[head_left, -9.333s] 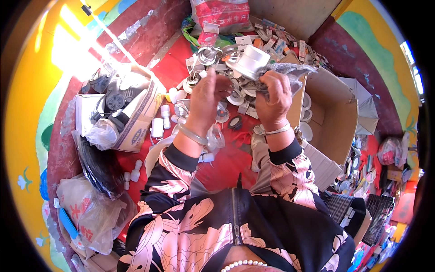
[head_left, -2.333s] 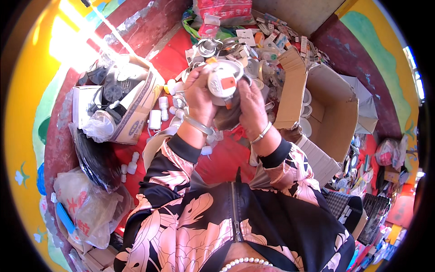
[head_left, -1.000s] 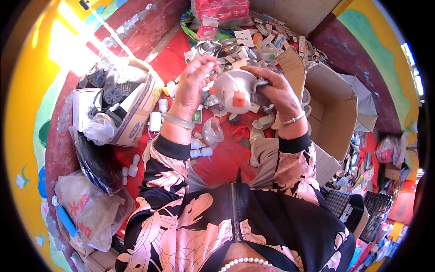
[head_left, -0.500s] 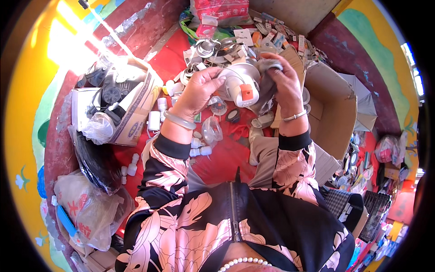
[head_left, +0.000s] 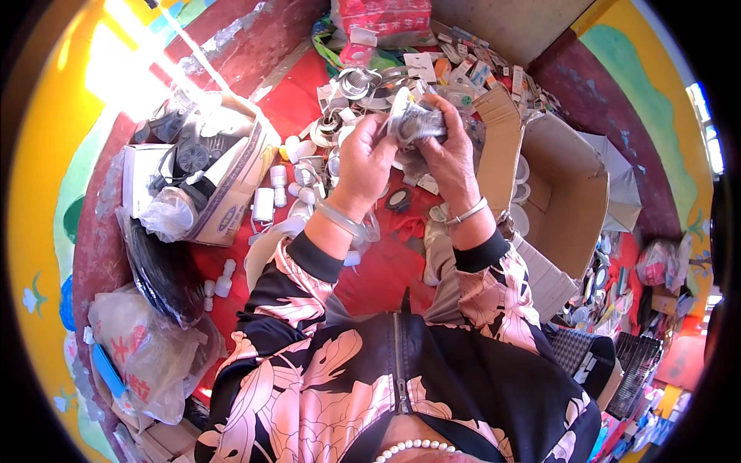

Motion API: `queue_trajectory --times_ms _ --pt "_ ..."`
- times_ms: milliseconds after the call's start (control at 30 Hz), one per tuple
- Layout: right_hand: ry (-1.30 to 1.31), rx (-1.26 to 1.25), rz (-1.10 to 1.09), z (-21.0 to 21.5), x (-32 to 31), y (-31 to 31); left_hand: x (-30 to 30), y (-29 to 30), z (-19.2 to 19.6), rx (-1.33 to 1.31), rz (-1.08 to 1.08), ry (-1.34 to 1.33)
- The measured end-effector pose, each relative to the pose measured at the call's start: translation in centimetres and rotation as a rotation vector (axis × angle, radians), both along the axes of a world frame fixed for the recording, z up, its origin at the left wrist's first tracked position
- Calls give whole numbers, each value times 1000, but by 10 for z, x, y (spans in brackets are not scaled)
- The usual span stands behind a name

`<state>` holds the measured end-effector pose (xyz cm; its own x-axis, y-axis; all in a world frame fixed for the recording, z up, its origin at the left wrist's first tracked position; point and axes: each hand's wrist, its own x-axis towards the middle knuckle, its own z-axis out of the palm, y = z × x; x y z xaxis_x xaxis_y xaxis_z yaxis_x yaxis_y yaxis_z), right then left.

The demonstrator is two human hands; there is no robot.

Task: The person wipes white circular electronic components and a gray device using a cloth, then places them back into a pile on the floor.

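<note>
In front of me, my left hand (head_left: pixel 363 158) is closed on the rim of a white round light fitting (head_left: pixel 397 112), now tilted nearly edge-on. My right hand (head_left: pixel 448 147) grips a bunched grey cloth (head_left: pixel 423 122) pressed against the fitting. Cloth and fingers hide most of the fitting's body. Below and around the hands lie loose light fittings, among them a silver ring-shaped one (head_left: pixel 356 82). White bulb-like parts (head_left: pixel 278 177) lie left of my left wrist, and a small dark round piece (head_left: pixel 397 201) is on the red cloth below.
An open cardboard box (head_left: pixel 567 197) holding white round pieces stands at the right. On the left is a carton (head_left: pixel 231 193) of dark fittings, with plastic bags (head_left: pixel 150 347) nearer me. Small boxes (head_left: pixel 482 69) are heaped at the back beside a red bag (head_left: pixel 386 19).
My hands have come closer together. The white fitting has turned from showing its orange label to nearly edge-on, and the grey cloth has moved left onto it.
</note>
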<state>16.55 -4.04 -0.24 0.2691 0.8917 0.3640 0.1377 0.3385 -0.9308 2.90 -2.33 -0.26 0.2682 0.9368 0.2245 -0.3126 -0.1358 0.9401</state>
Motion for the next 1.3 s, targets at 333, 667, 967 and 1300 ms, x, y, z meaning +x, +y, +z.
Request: queue_trajectory --times_ms 333,667,967,1300 --pt "394 -69 -210 16 -12 -14 16 -24 -3 326 118 202" --pt "761 -83 34 12 24 1 3 6 -10 14 278 -159" --pt "880 -359 454 18 31 -13 3 -8 0 749 251 290" --pt "793 -299 52 15 12 -10 16 -11 -7 539 184 395"
